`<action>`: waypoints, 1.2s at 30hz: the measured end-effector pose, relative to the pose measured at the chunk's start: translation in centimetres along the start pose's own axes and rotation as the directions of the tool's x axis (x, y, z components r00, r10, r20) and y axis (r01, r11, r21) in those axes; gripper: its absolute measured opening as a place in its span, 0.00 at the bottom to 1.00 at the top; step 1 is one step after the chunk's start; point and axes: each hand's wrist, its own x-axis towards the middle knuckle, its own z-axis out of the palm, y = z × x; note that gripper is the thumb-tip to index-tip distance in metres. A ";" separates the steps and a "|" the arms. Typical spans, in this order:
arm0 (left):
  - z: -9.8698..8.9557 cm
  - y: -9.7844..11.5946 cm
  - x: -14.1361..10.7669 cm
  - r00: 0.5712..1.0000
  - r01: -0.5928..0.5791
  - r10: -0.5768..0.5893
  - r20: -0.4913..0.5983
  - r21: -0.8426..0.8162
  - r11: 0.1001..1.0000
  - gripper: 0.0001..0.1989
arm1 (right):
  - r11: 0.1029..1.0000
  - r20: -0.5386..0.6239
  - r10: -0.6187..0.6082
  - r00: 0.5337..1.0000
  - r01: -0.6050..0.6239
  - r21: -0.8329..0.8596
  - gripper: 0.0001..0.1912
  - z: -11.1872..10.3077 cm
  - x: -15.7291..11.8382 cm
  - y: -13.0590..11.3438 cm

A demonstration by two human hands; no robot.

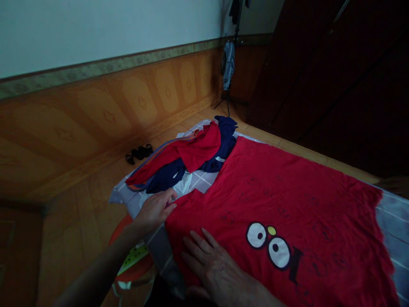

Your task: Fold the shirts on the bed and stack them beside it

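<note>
One red shirt [287, 200]: long axis across bed [396, 226], sleeve [188, 204] toward left edge. Our left hand [156, 209] curls there, fingers' [168, 195] hold unclear; our right hand [215, 262] lies flat, released.

Head-worn view, close, facing forward, downward

Dim, cool light leaves the upper wall [111, 30] pale and the wardrobe [313, 76] in near-black shadow.

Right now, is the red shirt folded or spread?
Spread: the red shirt lies broad and mostly flat over the checked sheet, printed eyes facing up; the right hand rests open on it.
</note>
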 end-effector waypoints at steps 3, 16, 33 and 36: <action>-0.1 0.2 -0.3 0.992 -0.119 0.118 -0.037 -0.009 0.993 0.06 | 1.000 -0.012 -0.004 1.000 0.004 0.001 0.31 -0.2 0.0 -0.1; 0.3 0.3 -0.6 0.991 -0.054 0.036 0.130 0.141 0.988 0.05 | 1.000 -0.008 0.004 1.000 -0.004 0.003 0.31 0.1 -0.1 0.0; 0.1 -1.6 -0.6 0.994 0.077 -0.079 0.078 0.021 0.997 0.04 | 1.000 -0.003 0.006 1.000 -0.006 -0.003 0.31 0.3 -0.1 0.0; 0.1 -1.6 -0.5 0.992 0.104 -0.099 0.084 -0.055 0.993 0.11 | 0.999 -0.026 0.032 0.999 -0.032 -0.018 0.32 0.3 -0.3 0.0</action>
